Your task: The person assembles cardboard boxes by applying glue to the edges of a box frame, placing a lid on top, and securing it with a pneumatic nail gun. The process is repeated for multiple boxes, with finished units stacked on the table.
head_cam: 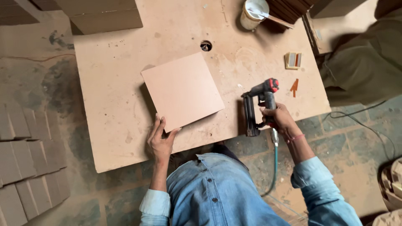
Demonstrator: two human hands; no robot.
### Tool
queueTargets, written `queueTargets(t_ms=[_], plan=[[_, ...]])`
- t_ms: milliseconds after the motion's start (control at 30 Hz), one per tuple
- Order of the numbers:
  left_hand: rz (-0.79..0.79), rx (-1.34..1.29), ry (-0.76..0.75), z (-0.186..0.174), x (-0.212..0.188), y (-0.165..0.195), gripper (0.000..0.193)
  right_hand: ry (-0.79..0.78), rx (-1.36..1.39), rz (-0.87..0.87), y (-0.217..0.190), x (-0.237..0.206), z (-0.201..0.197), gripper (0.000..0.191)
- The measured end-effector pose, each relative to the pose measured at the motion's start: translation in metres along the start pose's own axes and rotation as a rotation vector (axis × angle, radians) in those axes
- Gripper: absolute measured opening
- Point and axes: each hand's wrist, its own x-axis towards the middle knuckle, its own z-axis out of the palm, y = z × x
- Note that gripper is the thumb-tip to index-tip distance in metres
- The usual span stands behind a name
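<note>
A square, smooth brown board (183,91) lies tilted on a large fibreboard worktop (121,83). My left hand (161,140) rests at the board's near corner, fingers spread against its edge. My right hand (279,120) grips the handle of a black pneumatic nail gun (258,104) with a red cap, held upright just right of the board. A green air hose (274,163) hangs from the gun's handle towards the floor.
A white pot with a stick (253,13) stands at the worktop's far edge beside a round hole (205,45). Small wood offcuts (293,60) lie at the right. Stacked boards (29,163) cover the floor on the left. Another person in olive clothing (368,58) is at the right.
</note>
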Motion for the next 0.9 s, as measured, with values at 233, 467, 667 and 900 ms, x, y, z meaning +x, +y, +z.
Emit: queueTargets(t_ms=[233, 467, 667, 900], plan=[[0.069, 0.055, -0.012, -0.012, 0.000, -0.011, 0.064, -0.089, -0.229, -0.069, -0.031, -0.089, 0.053, 0.032], [0.074, 0.049, 0.003, -0.018, 0.000, -0.015, 0.063, -0.099, -0.332, -0.064, -0.034, -0.099, 0.087, 0.037], [0.059, 0.060, -0.006, -0.020, 0.002, -0.013, 0.062, -0.092, -0.375, -0.056, -0.029, -0.094, 0.091, 0.038], [0.070, 0.068, -0.013, -0.020, 0.002, -0.013, 0.062, -0.085, -0.439, -0.073, -0.029, -0.095, 0.092, 0.039]])
